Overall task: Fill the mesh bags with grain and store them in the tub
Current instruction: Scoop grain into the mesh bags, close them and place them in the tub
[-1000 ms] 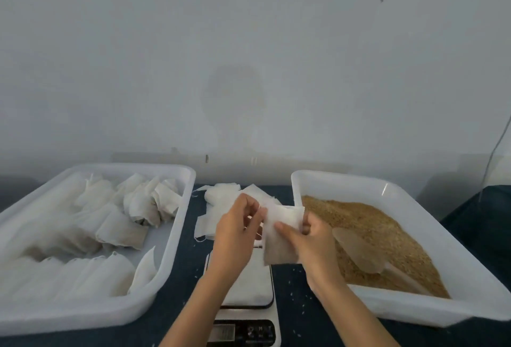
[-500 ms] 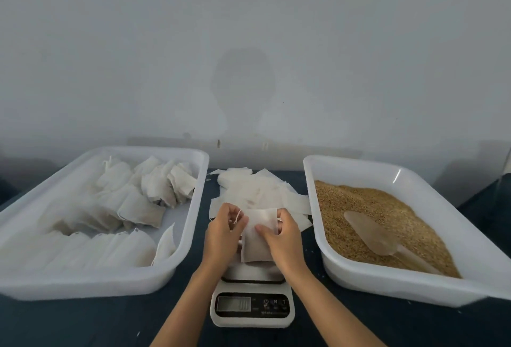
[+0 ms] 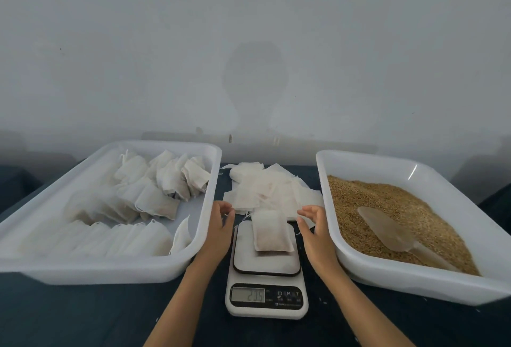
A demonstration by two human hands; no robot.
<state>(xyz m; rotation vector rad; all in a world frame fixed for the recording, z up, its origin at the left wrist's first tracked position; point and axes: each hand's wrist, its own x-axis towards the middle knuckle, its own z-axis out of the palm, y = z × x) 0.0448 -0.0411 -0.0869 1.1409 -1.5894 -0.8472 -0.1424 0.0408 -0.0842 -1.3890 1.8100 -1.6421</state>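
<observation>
Against a pale wall, on the dark table (image 3: pixel 83 316), our left hand (image 3: pixel 219 232) and right hand (image 3: pixel 315 232) hover with fingers loosely spread, holding nothing. Between them a filled mesh bag (image 3: pixel 271 232) lies on the scale (image 3: pixel 266 277). Behind it sits a pile of empty bags (image 3: pixel 265 189). The left tub (image 3: pixel 110 269) holds filled bags, the right tub (image 3: pixel 414 280) grain (image 3: pixel 392 203) and a scoop (image 3: pixel 387 227).
</observation>
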